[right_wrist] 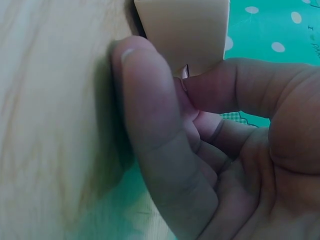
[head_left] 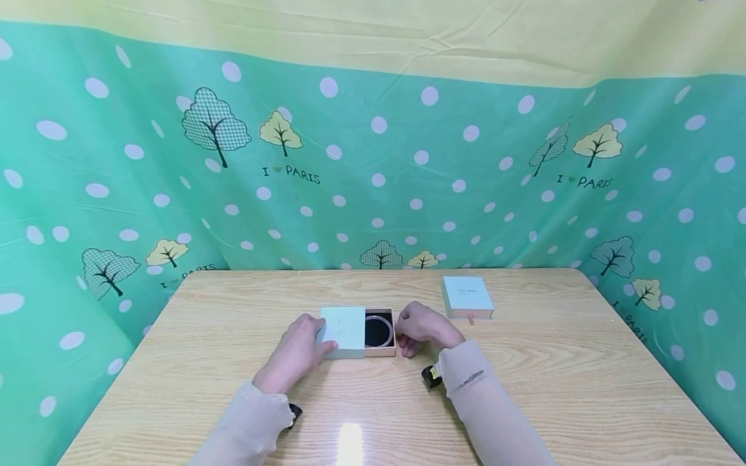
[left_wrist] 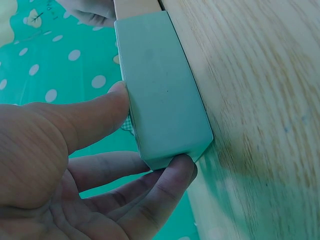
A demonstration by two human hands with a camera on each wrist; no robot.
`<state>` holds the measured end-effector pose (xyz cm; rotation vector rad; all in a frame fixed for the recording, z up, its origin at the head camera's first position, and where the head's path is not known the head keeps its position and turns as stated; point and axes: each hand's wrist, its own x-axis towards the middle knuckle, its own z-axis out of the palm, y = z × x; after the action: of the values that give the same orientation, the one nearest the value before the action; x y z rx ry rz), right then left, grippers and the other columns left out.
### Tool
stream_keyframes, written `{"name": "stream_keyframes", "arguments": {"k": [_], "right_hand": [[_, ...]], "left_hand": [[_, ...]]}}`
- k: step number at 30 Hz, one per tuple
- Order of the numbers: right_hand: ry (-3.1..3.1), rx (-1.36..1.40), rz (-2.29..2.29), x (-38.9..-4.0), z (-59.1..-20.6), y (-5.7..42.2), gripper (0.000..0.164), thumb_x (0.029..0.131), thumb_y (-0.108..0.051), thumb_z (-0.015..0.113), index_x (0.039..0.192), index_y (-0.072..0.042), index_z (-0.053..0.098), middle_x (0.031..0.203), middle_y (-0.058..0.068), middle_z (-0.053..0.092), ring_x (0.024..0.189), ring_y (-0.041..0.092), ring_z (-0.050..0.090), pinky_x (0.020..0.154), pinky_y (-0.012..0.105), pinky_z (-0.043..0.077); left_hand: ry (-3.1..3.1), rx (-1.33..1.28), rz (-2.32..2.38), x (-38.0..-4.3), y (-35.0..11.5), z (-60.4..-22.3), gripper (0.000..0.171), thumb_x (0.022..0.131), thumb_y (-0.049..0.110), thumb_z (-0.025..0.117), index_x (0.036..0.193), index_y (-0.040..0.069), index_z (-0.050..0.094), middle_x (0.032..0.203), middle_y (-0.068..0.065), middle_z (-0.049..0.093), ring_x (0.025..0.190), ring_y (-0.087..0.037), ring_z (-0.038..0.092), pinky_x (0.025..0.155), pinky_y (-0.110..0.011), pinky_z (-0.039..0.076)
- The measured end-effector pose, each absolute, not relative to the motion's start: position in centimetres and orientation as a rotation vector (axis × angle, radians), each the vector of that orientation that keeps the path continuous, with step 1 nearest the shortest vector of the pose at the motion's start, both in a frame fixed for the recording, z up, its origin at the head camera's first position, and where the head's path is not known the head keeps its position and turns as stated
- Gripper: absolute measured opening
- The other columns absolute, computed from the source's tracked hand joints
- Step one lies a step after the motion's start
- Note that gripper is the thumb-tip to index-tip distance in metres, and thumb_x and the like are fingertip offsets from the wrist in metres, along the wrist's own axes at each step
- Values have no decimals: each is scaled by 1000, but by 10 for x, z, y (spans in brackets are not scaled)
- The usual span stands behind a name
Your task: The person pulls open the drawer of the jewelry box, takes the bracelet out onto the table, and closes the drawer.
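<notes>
A light-blue box sleeve (head_left: 344, 331) lies on the table with its peach inner drawer (head_left: 380, 353) slid partway out to the right. Inside the drawer a silvery bangle (head_left: 389, 323) sits around a black cushion (head_left: 375, 332). My left hand (head_left: 297, 346) grips the left end of the sleeve, its thumb (left_wrist: 107, 112) on the top face and fingers against the end. At the drawer's right end my right hand (head_left: 422, 325) pinches a small ribbon pull tab (right_wrist: 185, 71) between thumb and finger; most of the tab is hidden by the fingertips.
A second light-blue box (head_left: 468, 294), closed, with a pink tab at its front, stands at the back right of the wooden table (head_left: 233, 310). Behind the table hangs a green dotted curtain (head_left: 361, 213). Dark wrist cameras are strapped below both sleeves.
</notes>
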<state>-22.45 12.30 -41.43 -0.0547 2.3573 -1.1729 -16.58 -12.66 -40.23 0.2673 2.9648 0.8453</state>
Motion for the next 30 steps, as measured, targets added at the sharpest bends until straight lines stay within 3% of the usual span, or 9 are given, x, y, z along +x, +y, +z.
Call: {"name": "stream_keyframes", "arguments": {"k": [30], "right_hand": [[2339,-27,-1194,-224,-411,126,21,90,-2,51,75,6,63,65,16,64,48,19,63,52,35,56]], "left_hand": [[2981,292,836,-166,-127,-403,53,85,19,72,125,-12,55,115,-25,56,106,-34,55,91,-47,47]]}}
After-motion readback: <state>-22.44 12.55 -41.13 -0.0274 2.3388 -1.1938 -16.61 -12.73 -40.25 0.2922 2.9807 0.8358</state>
